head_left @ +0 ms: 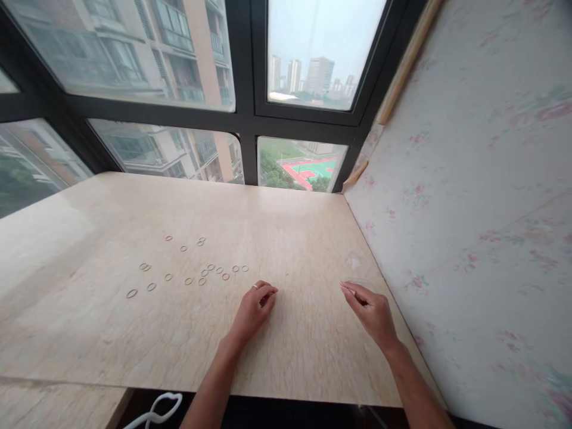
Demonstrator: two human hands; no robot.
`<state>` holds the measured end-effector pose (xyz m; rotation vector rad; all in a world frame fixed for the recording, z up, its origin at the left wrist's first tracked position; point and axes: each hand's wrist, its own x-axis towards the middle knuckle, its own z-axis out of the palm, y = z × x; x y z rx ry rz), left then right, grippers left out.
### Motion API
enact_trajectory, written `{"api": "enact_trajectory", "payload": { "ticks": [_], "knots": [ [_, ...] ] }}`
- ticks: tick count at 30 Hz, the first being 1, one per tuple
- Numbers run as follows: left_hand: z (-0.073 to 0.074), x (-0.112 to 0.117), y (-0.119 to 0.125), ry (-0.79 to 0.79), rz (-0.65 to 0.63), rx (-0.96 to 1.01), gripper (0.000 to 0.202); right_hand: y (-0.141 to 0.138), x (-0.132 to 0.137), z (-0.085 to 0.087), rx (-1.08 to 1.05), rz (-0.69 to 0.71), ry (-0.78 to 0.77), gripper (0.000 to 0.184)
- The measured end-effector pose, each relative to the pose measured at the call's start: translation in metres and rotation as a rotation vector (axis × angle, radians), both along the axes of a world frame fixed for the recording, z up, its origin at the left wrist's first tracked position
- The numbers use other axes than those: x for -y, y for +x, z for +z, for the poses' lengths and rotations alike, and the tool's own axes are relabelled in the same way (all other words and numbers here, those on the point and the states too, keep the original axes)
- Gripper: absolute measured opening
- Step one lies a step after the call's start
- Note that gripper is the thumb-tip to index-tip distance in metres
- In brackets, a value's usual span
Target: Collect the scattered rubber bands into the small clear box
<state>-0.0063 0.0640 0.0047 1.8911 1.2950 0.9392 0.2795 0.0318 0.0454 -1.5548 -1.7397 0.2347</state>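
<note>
Several small rubber-band rings (pixel 203 273) lie scattered on a beige marble-look tabletop (pixel 134 333), left of centre. My left hand (pixel 254 310) rests on the table just right of the rings, fingers curled, with a small ring pinched at its fingertips. My right hand (pixel 370 313) lies further right near the wall, fingers pinched together on a thin pale stick (pixel 347 289) that points up and left.
A floral-papered wall (pixel 469 208) rises along the table's right edge. Dark-framed windows (pixel 245 119) stand behind the table's far edge. A white cord (pixel 156 410) hangs below the near edge.
</note>
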Motion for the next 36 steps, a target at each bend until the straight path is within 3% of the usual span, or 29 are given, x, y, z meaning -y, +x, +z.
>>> {"api": "enact_trajectory", "payload": {
  "ticks": [6, 12, 17, 24, 30, 36],
  "knots": [
    [-0.002, 0.002, 0.002, 0.000, 0.008, -0.053, 0.022, 0.032, 0.003, -0.008, 0.015, -0.153, 0.010, 0.037],
    [0.000, 0.001, 0.004, 0.014, 0.040, -0.078, 0.022, 0.042, -0.008, -0.010, 0.110, -0.162, -0.055, 0.038],
    [0.000, 0.002, 0.003, 0.006, 0.057, -0.075, 0.021, 0.037, 0.011, -0.012, 0.037, -0.115, -0.001, 0.032],
    [0.002, 0.000, 0.004, -0.007, 0.046, -0.045, 0.020, 0.022, 0.054, -0.038, -0.013, 0.078, -0.014, 0.023],
    [0.012, -0.010, -0.007, -0.077, 0.066, -0.024, 0.017, 0.023, 0.050, -0.044, -0.002, 0.093, -0.055, 0.030],
    [0.016, -0.023, -0.044, -0.008, 0.231, -0.175, 0.019, 0.024, 0.047, -0.048, 0.100, 0.114, -0.045, 0.035]
  ]
}}
